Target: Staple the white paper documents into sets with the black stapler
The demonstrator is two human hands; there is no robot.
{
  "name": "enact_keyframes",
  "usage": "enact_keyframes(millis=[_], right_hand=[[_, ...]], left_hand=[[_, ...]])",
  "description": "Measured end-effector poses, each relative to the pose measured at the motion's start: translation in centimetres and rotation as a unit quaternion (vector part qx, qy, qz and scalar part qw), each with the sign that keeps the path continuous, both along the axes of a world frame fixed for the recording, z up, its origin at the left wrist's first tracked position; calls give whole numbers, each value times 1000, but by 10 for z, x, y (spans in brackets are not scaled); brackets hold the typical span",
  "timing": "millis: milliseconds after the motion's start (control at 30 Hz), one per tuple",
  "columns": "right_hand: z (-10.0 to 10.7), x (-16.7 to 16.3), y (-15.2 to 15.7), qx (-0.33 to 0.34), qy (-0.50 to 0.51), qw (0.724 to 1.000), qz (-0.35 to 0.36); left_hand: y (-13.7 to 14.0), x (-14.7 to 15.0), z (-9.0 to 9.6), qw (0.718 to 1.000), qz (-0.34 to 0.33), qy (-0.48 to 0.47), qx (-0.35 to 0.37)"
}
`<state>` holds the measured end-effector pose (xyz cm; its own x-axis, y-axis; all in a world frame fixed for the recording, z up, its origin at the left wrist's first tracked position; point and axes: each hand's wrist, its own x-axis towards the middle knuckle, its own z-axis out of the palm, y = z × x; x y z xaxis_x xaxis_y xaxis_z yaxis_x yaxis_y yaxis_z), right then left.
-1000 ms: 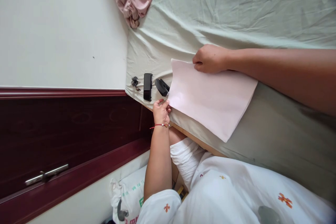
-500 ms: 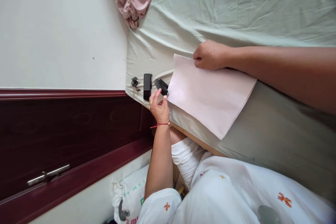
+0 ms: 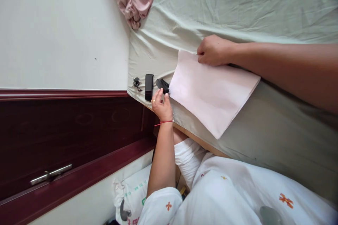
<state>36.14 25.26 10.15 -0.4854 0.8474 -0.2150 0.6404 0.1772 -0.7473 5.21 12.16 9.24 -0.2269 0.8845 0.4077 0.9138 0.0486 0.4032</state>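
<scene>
A stack of pale pink paper sheets [image 3: 213,93] lies on the sheet-covered bed, its left corner at the mouth of a small black stapler [image 3: 162,84]. My left hand [image 3: 161,105], with a ring and a red string at the wrist, is closed on the near end of the stapler, thumb and fingers pinching it. At the far edge of the paper my right hand [image 3: 212,50] is curled into a fist-like grip on the sheets; its fingertips are hidden. Just left of the stapler lies a black phone-like device [image 3: 149,87].
A bunch of keys [image 3: 136,83] sits by the bed's left edge. Crumpled pink cloth [image 3: 138,1] lies at the back left. Dark red wooden panelling [image 3: 79,126] with a metal handle [image 3: 51,174] flanks the bed. A white printed bag [image 3: 134,193] stands below.
My right hand has shifted slightly up and right, and the paper's far corner has turned with it. The left hand stays at the stapler.
</scene>
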Motion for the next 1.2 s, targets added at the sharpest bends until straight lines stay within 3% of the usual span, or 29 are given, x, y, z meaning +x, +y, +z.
enact_keyframes(millis=[267,633,767,867,1000,1100,1200], right_hand=[[-1,0,1,1,-8,1000,4],[-2,-1,0,32,-12,999,9],[-4,1,0,22,16,1000,9],[-8,3,1,17,64,997,-29],[-21,5,7,35,101,991,-76],[-27,4,11,47,96,991,-82],[-23,3,9,50,88,993,-59]], left_hand=[[5,3,-3,999,31,-2,-26],[2,8,-2,997,-4,48,-64],[-3,7,3,996,-14,38,-78],[-10,7,3,996,-16,21,-81],[-24,11,2,995,6,-42,-92],[-36,20,0,989,51,-130,-44],[-46,36,0,955,91,-279,-43]])
